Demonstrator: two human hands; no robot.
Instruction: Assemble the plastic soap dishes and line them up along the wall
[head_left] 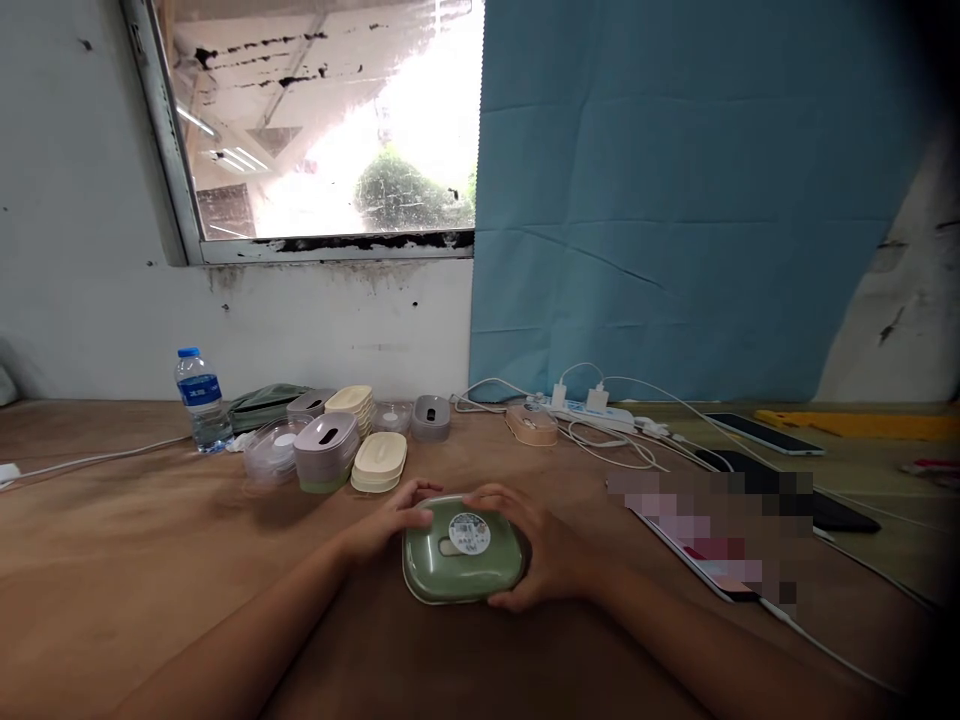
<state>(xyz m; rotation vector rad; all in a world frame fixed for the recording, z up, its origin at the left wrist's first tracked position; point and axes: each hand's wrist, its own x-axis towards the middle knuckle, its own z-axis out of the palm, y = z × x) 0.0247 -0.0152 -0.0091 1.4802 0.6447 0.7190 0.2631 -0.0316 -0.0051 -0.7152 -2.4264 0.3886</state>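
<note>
A green lidded food container with a round white sticker on top is in front of me, low in the middle of the head view. My left hand grips its upper left edge, the thumb lying on the lid. Around the right side curls my right hand, fingers along the far edge and thumb at the near right corner. Beyond the left hand are stacked cream lids and a stack of pale mauve lids. Whether the container touches the table cannot be made out.
Clear plastic lids, a grey lid stack and a water bottle stand at the back left. A peach lid lies by a power strip with white cables. Phones lie to the right on the brown table.
</note>
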